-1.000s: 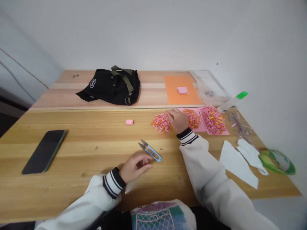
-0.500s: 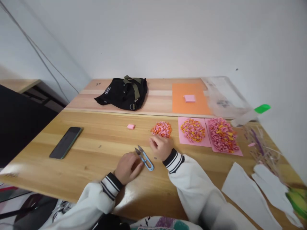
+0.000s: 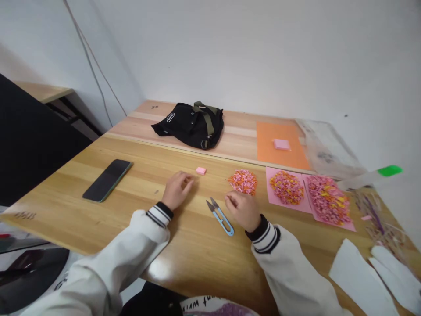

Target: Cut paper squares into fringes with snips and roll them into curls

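Note:
My left hand [image 3: 177, 190] hovers or rests just left of a small pink stack of paper [image 3: 201, 170], its fingers slightly apart and apparently holding nothing. My right hand [image 3: 244, 210] is curled, thumb and fingers drawn together; whatever may be in the pinch is hidden. Just beyond it lies a loose pile of pink and orange bits [image 3: 243, 181]. Blue-handled thread snips [image 3: 222, 218] lie between my hands, blades pointing away from me and untouched.
Two pink sheets [image 3: 270, 195] carry heaps of small folded bits. Behind them, an orange sheet [image 3: 265, 151] bears a pink paper stack [image 3: 282, 144]. A black bag [image 3: 187, 125], a phone [image 3: 107, 180], a green-ended clear object [image 3: 390, 170] and white cloth pieces [image 3: 358, 276] surround the work area.
My left hand has moved away from the snips, forward toward the small pink stack. My right hand stays curled near the loose pile. The whole view has shifted.

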`<state>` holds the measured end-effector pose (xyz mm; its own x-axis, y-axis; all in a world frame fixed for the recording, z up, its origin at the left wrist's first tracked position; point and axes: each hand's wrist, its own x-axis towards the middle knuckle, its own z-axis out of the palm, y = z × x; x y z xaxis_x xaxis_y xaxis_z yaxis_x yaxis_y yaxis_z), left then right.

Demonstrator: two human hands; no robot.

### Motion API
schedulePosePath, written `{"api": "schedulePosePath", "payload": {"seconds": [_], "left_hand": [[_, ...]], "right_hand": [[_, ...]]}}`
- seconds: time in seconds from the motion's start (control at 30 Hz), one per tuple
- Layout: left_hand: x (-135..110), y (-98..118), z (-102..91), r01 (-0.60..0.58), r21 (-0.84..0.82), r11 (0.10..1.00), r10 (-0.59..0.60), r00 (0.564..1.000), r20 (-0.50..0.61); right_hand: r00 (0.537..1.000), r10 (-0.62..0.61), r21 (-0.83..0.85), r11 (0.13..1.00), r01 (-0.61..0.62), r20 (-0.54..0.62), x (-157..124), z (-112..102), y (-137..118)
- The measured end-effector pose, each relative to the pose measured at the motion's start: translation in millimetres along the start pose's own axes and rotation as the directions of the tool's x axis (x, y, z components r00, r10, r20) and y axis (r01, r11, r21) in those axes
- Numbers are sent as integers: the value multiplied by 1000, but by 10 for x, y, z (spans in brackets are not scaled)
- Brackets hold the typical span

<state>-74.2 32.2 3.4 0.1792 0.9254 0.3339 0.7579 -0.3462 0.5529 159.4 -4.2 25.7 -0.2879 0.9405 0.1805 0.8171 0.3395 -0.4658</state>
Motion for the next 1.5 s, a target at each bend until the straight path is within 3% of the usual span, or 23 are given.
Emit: {"api": "schedulePosePath", "payload": {"seconds": [0.07,0.17,0.27,0.4,0.67,0.93,1.1,1.23,1.3,1.4,1.5], "left_hand": [[216,-215,-43,3,-36,999,-2,1000,20],[489,-426,-41,-45,-122,992,61,989,133],[691,-529,3,-102,-209,973,151,961,233],[850,-603,70,-146,-300,943,235,929,287],[866,-710,145,-140,-386,912,268,916,300],[859,-680,150,-72,-461,884,213,942,259],[853,-671,128,-20,-534,846,164,961,224],[891,-548,-68,4,-592,806,134,973,189],[921,-420,-268,50,-706,707,96,982,166],[918,-198,-614,117,-844,524,48,985,166],[837,-36,-866,290,-923,252,-39,956,290]], "right_hand": [[999,50,-16,999,-50,-21,95,66,-165],[993,117,-40,992,-118,-24,328,194,-354],[981,195,-70,978,-195,-6,541,277,-419],[961,275,-96,958,-271,32,676,310,-433],[919,392,-89,917,-388,31,847,412,-441],[899,437,-45,899,-435,34,922,375,-395],[886,463,66,884,-463,13,904,337,-432],[877,480,252,849,-464,1,918,294,-547],[890,457,415,810,-415,-2,956,217,-649],[943,329,752,634,-180,-52,1019,29,-852],[979,172,818,576,-6,-114,1044,-153,-1065]]}}
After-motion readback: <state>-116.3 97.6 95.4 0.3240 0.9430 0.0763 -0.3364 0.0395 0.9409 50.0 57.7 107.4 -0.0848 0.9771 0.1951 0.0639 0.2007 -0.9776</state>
